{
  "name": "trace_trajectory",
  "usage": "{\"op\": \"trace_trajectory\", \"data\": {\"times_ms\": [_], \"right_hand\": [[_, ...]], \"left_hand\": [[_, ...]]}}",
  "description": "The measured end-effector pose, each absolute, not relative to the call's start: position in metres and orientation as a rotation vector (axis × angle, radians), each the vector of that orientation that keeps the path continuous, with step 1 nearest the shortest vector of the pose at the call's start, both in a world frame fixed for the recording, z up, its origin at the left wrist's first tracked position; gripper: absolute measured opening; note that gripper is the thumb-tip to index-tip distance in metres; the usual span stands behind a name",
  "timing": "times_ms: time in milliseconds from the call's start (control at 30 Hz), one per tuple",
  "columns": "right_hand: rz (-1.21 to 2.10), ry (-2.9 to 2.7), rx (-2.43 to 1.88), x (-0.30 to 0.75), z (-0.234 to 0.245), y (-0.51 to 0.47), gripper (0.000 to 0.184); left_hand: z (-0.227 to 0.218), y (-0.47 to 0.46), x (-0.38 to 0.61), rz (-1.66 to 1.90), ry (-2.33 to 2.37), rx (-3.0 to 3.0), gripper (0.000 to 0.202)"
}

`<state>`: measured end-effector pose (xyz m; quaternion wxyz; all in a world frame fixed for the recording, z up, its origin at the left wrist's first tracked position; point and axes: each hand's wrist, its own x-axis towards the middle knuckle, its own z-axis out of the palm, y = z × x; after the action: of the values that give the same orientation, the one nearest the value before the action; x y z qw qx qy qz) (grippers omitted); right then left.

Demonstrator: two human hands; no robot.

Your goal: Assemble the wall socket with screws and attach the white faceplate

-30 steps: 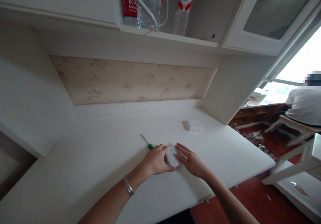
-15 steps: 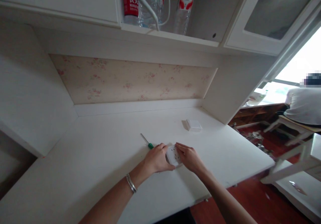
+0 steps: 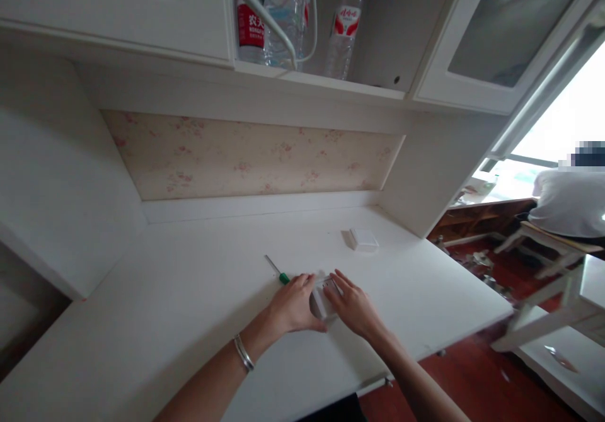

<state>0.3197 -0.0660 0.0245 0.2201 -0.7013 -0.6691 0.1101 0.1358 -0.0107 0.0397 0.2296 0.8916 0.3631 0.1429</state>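
Note:
Over the white desk, a white wall socket (image 3: 322, 307) with dark slots in its face is between my two hands. My left hand (image 3: 293, 305) curls round its left side, thumb at the near edge and fingers at the far edge. From the right, my right hand (image 3: 357, 305) grips it, with fingers lying across the face and covering part of the slots. A screwdriver (image 3: 283, 278) with a green handle and a metal shaft lies on the desk just beyond my left hand.
A small white box-like piece (image 3: 363, 239) lies farther back on the desk (image 3: 198, 277). Above, an open shelf holds bottles (image 3: 344, 34) and a hanging white cable (image 3: 265, 16). At right, a person in a white top (image 3: 570, 201) sits on a stool.
My right hand has shifted left over the socket's face, so more of the slots are covered. My left hand keeps its grip. The camera view has tilted slightly.

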Motion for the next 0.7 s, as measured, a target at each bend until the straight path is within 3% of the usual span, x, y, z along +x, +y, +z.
{"op": "trace_trajectory", "data": {"times_ms": [67, 267, 500, 700], "right_hand": [[0.295, -1.83, -2.007, 0.313, 0.023, -0.072, 0.061], [0.13, -1.794, -2.097, 0.295, 0.005, -0.086, 0.091], [0.099, -1.719, -2.121, 0.283, 0.005, -0.084, 0.085], [0.141, -1.562, -2.151, 0.296, 0.009, -0.074, 0.088]], "left_hand": [[0.043, -0.013, 0.127, 0.442, 0.992, 2.438, 0.109], [0.048, -0.032, 0.076, 0.649, 1.114, 2.323, 0.08], [0.022, -0.03, 0.02, 0.893, 1.297, 2.212, 0.055], [0.023, -0.022, 0.008, 0.945, 1.354, 2.207, 0.052]]}}
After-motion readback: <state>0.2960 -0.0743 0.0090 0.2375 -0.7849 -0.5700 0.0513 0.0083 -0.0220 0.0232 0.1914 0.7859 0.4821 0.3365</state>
